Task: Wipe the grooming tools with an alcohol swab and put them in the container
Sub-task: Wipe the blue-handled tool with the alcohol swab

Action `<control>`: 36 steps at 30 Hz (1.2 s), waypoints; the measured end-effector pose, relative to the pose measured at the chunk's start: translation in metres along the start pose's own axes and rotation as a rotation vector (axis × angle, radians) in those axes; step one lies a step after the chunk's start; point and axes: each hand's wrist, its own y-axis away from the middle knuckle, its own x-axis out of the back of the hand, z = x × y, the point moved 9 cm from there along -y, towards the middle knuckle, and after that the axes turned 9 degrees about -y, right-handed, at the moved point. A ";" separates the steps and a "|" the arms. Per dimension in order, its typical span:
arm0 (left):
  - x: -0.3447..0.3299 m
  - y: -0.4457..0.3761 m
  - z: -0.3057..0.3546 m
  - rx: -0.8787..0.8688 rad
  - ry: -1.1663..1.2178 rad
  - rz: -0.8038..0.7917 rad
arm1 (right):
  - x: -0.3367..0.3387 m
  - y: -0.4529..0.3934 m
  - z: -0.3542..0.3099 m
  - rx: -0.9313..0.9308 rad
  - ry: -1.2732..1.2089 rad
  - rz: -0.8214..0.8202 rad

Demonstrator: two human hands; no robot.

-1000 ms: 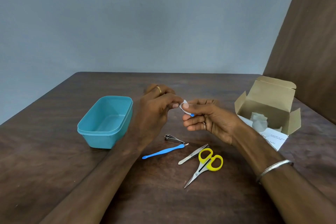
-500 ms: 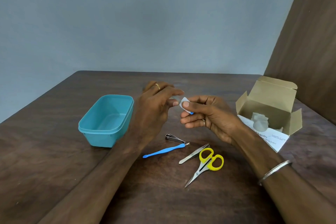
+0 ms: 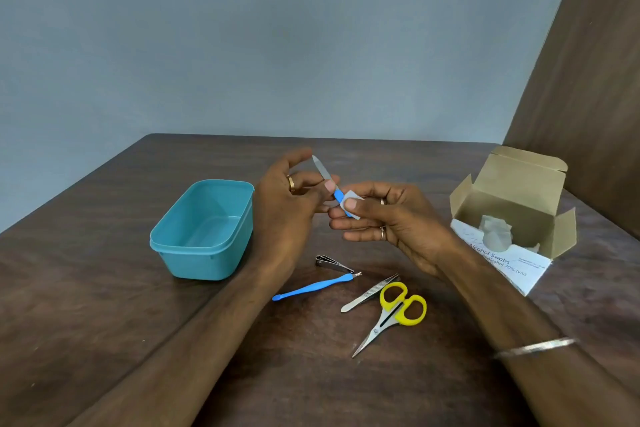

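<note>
Above the wooden bench (image 3: 104,340), the left hand (image 3: 287,204) pinches a nail file (image 3: 327,180) with a blue handle, its metal blade tilted up and away. The right hand (image 3: 388,222) pinches a white swab (image 3: 348,201) wrapped round the file's handle end. An open teal container (image 3: 204,229) sits to the left. Nearer lie a nail clipper (image 3: 332,263), a blue cuticle tool (image 3: 311,286), tweezers (image 3: 369,293) and yellow-handled scissors (image 3: 391,315). An open cardboard box (image 3: 519,198) labelled Alcohol Swabs stands to the right.

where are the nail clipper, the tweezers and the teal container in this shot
nail clipper (image 3: 333,264): head view, on the middle of its metal body.
tweezers (image 3: 369,294): head view, midway along its metal arms.
teal container (image 3: 194,262): head view, on its near outer wall.
</note>
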 end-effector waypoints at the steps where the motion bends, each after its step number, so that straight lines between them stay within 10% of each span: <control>1: 0.001 0.000 -0.002 0.023 0.033 0.011 | 0.000 0.000 0.000 0.000 0.020 -0.008; 13: -0.010 0.003 0.008 -0.134 -0.167 -0.080 | 0.028 -0.001 -0.016 0.198 0.060 0.236; 36: -0.010 0.006 0.011 -0.230 -0.407 -0.054 | 0.023 0.000 -0.023 0.269 0.107 0.125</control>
